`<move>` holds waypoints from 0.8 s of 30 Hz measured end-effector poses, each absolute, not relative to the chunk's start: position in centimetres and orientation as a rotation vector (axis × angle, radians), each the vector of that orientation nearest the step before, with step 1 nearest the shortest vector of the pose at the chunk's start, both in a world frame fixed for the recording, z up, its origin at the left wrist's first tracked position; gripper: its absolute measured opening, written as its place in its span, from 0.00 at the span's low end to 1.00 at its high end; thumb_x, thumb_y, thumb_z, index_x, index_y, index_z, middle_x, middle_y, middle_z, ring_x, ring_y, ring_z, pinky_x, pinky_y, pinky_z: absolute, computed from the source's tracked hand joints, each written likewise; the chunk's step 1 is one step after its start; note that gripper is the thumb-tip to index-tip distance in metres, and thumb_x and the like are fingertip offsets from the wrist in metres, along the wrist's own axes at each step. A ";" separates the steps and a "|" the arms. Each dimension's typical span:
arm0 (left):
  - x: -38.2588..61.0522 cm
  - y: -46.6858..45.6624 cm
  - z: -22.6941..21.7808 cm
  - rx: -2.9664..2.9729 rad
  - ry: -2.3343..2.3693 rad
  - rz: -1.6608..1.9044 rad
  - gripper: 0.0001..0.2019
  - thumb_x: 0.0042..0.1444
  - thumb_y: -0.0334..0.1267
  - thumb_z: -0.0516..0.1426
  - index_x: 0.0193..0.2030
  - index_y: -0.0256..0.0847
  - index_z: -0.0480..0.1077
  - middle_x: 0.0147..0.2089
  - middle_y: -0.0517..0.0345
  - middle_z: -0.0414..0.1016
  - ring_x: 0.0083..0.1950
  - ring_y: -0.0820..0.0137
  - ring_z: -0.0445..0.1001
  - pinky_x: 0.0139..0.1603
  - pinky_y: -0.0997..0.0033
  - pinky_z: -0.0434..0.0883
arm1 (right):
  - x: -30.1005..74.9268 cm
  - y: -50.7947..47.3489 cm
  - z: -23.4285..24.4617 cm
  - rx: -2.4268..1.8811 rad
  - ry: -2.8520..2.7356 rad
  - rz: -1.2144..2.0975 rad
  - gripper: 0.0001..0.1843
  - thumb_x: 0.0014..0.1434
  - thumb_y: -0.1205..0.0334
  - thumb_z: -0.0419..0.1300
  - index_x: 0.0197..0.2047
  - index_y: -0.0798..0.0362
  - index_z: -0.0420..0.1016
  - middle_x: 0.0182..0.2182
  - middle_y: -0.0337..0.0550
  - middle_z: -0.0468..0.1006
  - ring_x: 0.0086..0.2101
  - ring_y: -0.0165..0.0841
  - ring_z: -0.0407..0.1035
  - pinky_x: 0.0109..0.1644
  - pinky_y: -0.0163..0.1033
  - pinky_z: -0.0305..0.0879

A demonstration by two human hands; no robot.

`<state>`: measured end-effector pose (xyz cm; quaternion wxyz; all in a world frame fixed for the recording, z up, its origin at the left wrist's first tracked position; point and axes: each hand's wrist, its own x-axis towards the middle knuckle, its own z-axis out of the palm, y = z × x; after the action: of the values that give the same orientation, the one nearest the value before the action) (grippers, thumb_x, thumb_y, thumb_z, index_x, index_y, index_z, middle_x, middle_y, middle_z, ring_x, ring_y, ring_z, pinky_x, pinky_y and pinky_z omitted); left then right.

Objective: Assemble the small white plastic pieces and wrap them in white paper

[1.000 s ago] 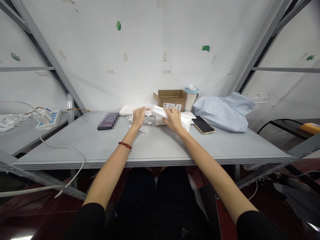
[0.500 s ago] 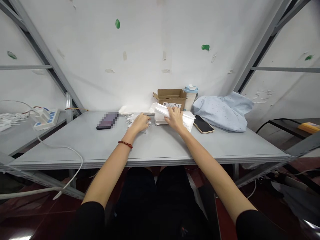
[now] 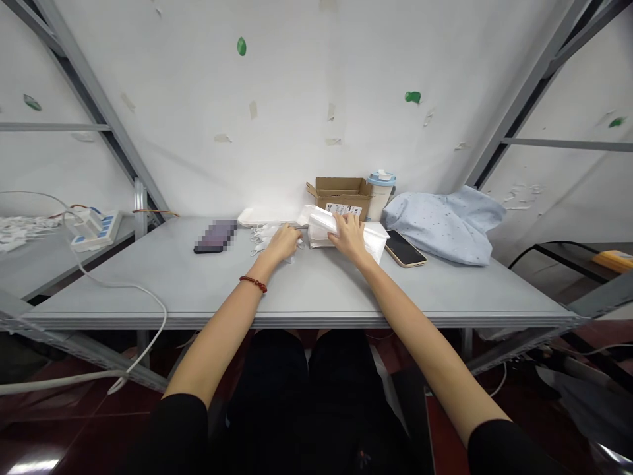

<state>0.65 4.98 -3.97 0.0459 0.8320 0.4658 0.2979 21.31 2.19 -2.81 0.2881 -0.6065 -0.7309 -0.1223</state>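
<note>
My left hand (image 3: 284, 242) is on the table, its fingers curled down into a loose pile of small white pieces with thin string-like parts (image 3: 263, 234). Whatever the fingertips pinch is hidden beneath the hand. My right hand (image 3: 349, 237) has its thumb and fingers closed on a shiny white plastic wrapper (image 3: 321, 220), which lies tilted over a stack of white packets (image 3: 316, 237). Part of the white film sticks out to the right of the wrist. Directly behind my right hand stands an open brown cardboard box (image 3: 341, 191) with a printed label.
A blue-lidded cup (image 3: 380, 196) stands beside the box. To the right lie a phone (image 3: 404, 249) and a light blue cloth (image 3: 440, 224). On the left are a dark, partly blurred phone (image 3: 215, 237), a power strip (image 3: 96, 231) and a white cable (image 3: 148, 290). A flat white item (image 3: 270, 216) lies by the wall.
My left hand's fingers have drawn in more tightly over the white pieces. My right hand stays on the wrapper. The whole view has shifted slightly.
</note>
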 end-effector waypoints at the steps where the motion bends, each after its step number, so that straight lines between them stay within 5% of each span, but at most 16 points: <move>1: 0.5 5.0 -3.8 2.562 1.427 0.908 0.11 0.48 0.30 0.55 0.37 0.41 0.77 0.41 0.47 0.77 0.51 0.56 0.69 0.56 0.58 0.65 | 21.4 2.3 -2.8 -1.619 -1.948 -0.325 0.26 0.58 0.61 0.57 0.60 0.55 0.65 0.51 0.58 0.66 0.51 0.48 0.58 0.53 0.51 0.53; 8: -0.7 5.3 -1.9 2.009 1.407 1.565 0.14 0.51 0.36 0.57 0.45 0.37 0.73 0.44 0.51 0.75 0.40 0.66 0.72 0.47 0.64 0.70 | 21.7 2.7 -3.0 -1.606 -1.911 -0.326 0.27 0.57 0.61 0.57 0.60 0.56 0.64 0.50 0.58 0.66 0.50 0.49 0.58 0.53 0.52 0.53; 11: -1.4 5.5 -1.5 1.782 1.319 1.777 0.13 0.51 0.34 0.58 0.44 0.38 0.70 0.45 0.53 0.73 0.43 0.68 0.72 0.46 0.67 0.70 | 21.8 2.8 -3.2 -1.586 -1.917 -0.336 0.26 0.57 0.61 0.56 0.59 0.55 0.64 0.50 0.58 0.66 0.50 0.49 0.58 0.52 0.52 0.53; 18: -1.3 5.0 -1.7 1.714 1.288 1.655 0.17 0.52 0.35 0.57 0.50 0.41 0.66 0.47 0.53 0.72 0.35 0.71 0.74 0.34 0.71 0.70 | 21.3 2.7 -3.4 -1.500 -1.987 -0.350 0.26 0.58 0.60 0.56 0.59 0.54 0.65 0.50 0.58 0.66 0.50 0.49 0.57 0.52 0.52 0.53; 24: -1.2 4.4 -1.2 1.703 1.298 1.592 0.13 0.43 0.39 0.65 0.36 0.38 0.73 0.37 0.56 0.76 0.30 0.71 0.71 0.28 0.72 0.67 | 21.1 2.6 -3.5 -1.423 -2.039 -0.349 0.26 0.56 0.61 0.57 0.58 0.56 0.66 0.49 0.58 0.67 0.49 0.48 0.58 0.52 0.50 0.53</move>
<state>-1.18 4.43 -1.23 0.2344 0.6205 0.4730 0.5800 21.14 2.58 -3.53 0.3102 -0.5386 -0.7721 -0.1322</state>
